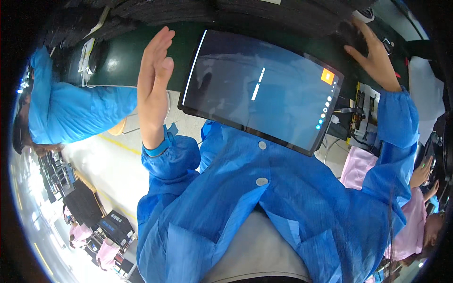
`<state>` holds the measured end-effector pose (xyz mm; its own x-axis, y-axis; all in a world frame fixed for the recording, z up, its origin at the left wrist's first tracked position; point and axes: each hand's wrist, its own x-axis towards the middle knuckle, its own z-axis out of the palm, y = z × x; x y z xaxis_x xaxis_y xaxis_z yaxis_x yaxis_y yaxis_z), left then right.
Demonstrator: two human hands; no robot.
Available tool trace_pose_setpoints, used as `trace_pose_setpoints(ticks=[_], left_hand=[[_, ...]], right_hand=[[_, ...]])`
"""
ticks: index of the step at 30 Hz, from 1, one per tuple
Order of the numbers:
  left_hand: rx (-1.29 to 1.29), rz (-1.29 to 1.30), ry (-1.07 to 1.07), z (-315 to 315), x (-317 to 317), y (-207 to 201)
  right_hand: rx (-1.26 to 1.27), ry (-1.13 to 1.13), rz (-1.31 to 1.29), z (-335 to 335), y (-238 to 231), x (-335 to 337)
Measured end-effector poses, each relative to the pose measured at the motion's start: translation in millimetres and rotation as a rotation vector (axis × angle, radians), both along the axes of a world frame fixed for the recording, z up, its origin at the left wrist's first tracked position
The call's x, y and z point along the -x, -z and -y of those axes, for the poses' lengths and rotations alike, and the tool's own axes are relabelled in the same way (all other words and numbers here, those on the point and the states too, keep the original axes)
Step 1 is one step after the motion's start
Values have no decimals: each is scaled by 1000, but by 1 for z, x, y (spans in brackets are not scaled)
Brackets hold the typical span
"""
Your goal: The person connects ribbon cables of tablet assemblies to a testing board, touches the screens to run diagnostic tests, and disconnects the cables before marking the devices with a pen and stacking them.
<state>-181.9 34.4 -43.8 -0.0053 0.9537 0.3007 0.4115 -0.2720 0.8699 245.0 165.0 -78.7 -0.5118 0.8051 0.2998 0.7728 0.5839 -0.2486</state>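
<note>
A large black tablet (264,89) lies in front of me, its lit screen dark blue with a row of icons along the right side. Left of the tablet my left hand (156,70) is raised with its fingers stretched out, and nothing is in it. My right hand (375,59) reaches past the tablet's far right corner. Its thumb and fingers are spread, and it holds nothing. The fingertips come close to a small white and black object (364,15); I cannot tell whether they touch it. A blue band (158,150) circles my left wrist.
The dark green tabletop (118,61) spreads behind the tablet, with black fabric (165,13) along its far side. To the right are a yellow-edged device (361,113) with cables and white sheets (424,89). A person in blue (80,111) sits at left; others in pink sit at right.
</note>
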Motion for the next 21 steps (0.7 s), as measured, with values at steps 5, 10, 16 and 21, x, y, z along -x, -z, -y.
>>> trace_pose_setpoints(ticks=[5, 10, 16, 21], left_hand=[[-19, 15, -13, -1, -6, -3], [-50, -53, 6, -5, -12, -8], [-36, -388, 59, -6, -60, -33], [-236, -764, 361, 5, -140, -21]], right_hand=[[30, -3, 12, 9, -9, 16], [209, 46, 80, 21, -35, 25], [-275, -55, 143, 58, -67, 37], [-140, -32, 6, 154, -62, 39]])
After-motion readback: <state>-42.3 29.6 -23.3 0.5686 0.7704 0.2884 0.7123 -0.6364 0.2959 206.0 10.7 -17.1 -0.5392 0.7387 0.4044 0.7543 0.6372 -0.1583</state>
